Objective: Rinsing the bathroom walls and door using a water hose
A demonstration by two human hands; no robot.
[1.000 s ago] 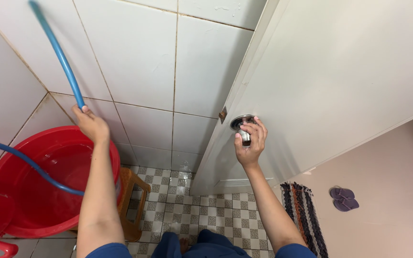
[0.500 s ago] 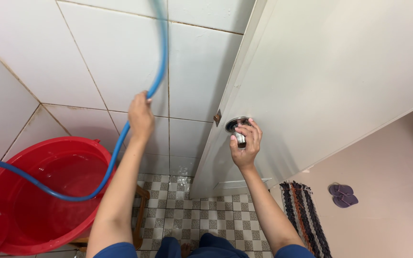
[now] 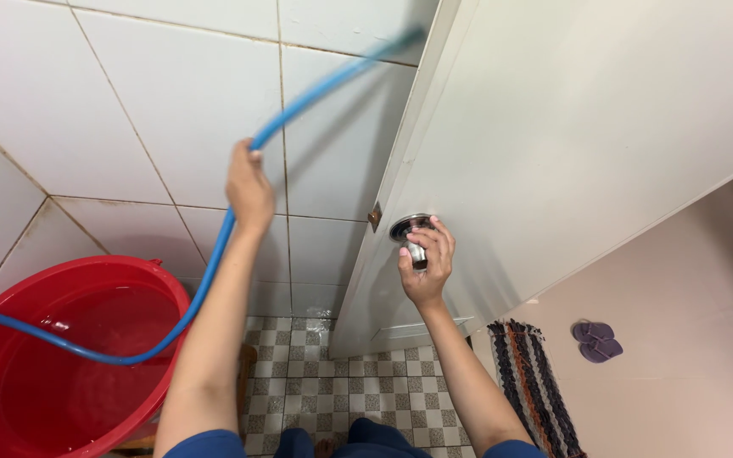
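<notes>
The bendy, light blue hose (image 3: 214, 254) is gripped mid-length by the left hand (image 3: 249, 188). The shiny, likely slippery door knob (image 3: 409, 233) is grasped by the right hand (image 3: 424, 265).

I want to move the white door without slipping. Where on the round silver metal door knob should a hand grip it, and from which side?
Probably grip the round silver metal door knob around its rim, coming from the open room side. It projects from the white door on a short neck, so fingers can wrap behind it, as the right hand does.
</notes>
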